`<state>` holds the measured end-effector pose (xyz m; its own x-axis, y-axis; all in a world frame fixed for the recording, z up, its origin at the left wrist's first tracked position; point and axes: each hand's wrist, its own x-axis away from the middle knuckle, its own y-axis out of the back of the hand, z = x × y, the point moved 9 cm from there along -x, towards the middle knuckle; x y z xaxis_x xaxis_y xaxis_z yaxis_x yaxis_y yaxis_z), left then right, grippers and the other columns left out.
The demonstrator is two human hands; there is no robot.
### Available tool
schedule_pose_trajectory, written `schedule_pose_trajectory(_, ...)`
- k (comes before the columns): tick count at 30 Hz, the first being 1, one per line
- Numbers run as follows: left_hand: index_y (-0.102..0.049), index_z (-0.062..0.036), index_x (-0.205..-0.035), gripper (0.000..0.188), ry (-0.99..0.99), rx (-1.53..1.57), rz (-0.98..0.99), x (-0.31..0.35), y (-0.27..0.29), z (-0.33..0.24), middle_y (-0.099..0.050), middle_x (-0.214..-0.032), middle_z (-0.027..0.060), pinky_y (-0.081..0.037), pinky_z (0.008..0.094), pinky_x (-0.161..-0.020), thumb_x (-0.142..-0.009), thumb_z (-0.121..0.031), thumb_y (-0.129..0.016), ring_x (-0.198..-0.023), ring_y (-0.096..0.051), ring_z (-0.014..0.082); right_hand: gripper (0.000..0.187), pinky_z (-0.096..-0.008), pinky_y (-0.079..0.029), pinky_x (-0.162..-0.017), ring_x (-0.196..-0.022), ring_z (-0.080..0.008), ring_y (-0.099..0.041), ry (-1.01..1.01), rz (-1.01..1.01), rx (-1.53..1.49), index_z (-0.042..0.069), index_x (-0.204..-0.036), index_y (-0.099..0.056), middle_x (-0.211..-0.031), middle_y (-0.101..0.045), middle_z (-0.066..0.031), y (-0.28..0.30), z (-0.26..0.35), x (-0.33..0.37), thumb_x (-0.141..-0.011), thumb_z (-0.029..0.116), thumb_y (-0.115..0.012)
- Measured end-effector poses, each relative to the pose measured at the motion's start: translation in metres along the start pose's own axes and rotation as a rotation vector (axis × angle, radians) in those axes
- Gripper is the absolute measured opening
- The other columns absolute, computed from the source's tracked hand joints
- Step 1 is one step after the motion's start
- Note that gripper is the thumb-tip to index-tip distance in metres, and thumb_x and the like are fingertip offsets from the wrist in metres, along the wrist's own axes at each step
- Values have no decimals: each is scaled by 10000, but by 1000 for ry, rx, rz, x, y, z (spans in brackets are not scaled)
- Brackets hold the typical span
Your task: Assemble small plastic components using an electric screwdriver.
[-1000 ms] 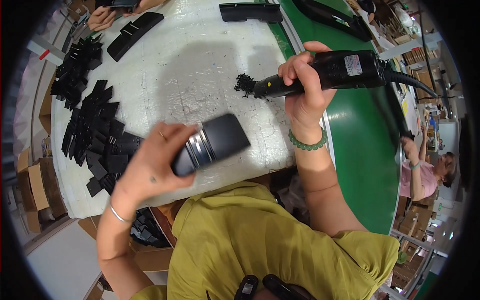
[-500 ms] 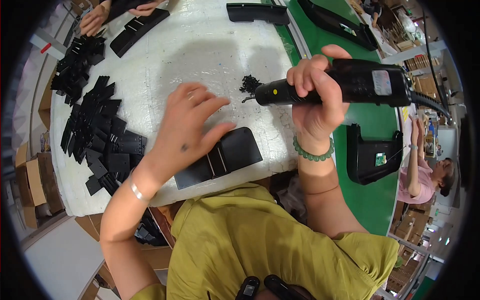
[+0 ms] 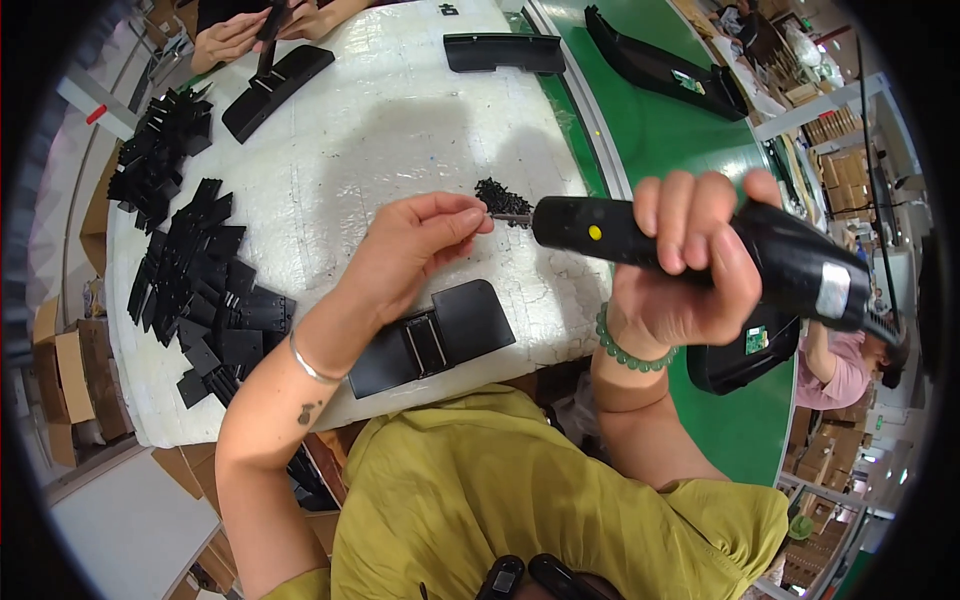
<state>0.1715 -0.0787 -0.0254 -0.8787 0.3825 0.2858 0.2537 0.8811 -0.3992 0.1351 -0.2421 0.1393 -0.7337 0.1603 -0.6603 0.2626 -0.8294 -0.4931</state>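
Observation:
A black electric screwdriver (image 3: 570, 222) lies nearly level in my right hand (image 3: 690, 260), its fingers wrapped round the body. Its thin metal bit points left over the table. At the bit's tip, my left hand (image 3: 415, 240) pinches thumb and fingers together; whatever is between them is too small to make out. Just behind the bit is a heap of small black screws (image 3: 492, 190). Below my left hand, near the table's front edge, rests a flat black panel (image 3: 478, 315) with a rounded corner and two pale metal strips across its middle.
Black plates (image 3: 205, 290) lie heaped along the table's left side. Across the table, a co-worker's hands (image 3: 240, 38) hold a dark tool over another black panel (image 3: 280, 90). Black housings (image 3: 503, 53) lie at the far edge and on the green surface (image 3: 700, 440) to the right.
My left hand has moved right and closed from spread fingers into a pinch at the bit's tip. The screwdriver has shifted right and slightly nearer. The co-worker's tool has come over the far panel.

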Motion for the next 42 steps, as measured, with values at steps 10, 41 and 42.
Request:
schedule_pose_trajectory(10, -596, -42, -996, 178, 61, 486, 86, 52, -20, 8, -625, -907, 39, -500, 257, -805, -902, -193, -593, -849, -587, 109, 471, -248, -358, -575, -540, -93, -432, -15, 258, -124, 109, -1267, -428, -644, -468, 34, -47, 23, 15, -810, 83, -535)
schedule_pose_trajectory(41, -664, -64, -1001, 373, -412, -1513, -248, 178, 113, -74, -650, -950, 87, -463, 350, -783, -634, -49, -724, -838, -532, 283, 370, -238, -318, -586, -522, -63, -408, 84, 180, -56, 64, -1103, -479, -602, -433, 54, -51, 26, 32, -740, 84, -550)
schedule_pose_trajectory(42, -664, -64, -1001, 373, -412, -1513, -243, 175, 114, -76, -650, -950, 87, -463, 350, -783, -634, -49, -724, -838, -532, 283, 370, -238, -318, -586, -522, -63, -408, 85, 177, -52, 64, -1103, -479, -602, -433, 54, -50, 27, 32, -740, 84, -550)
